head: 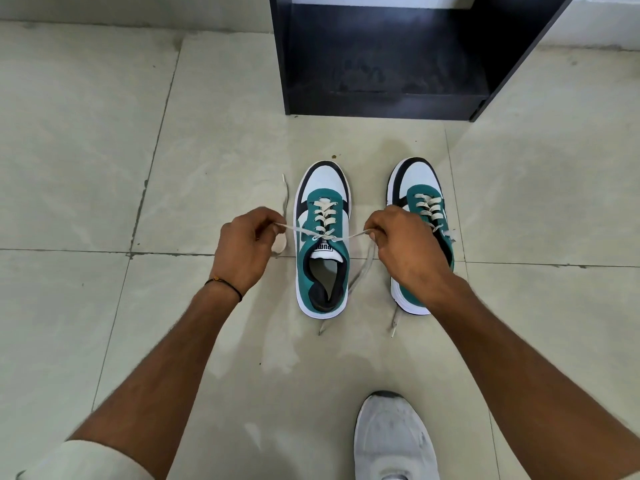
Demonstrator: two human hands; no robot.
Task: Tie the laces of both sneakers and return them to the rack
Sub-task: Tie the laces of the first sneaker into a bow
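Note:
Two teal, white and black sneakers stand side by side on the tiled floor, toes pointing away from me. Over the left sneaker (pixel 323 216) my hands pull its cream laces (pixel 317 233) apart, crossed above the tongue. My left hand (pixel 244 245) pinches one lace end to the shoe's left. My right hand (pixel 403 245) pinches the other end to its right and covers part of the right sneaker (pixel 420 202). The right sneaker's laces hang loose, with ends trailing on the floor behind its heel.
A black shoe rack (pixel 384 57) with an open bottom shelf stands just beyond the sneakers. My own grey shoe (pixel 393 438) is on the floor at the bottom right. Pale floor tiles (pixel 104 150) spread to both sides.

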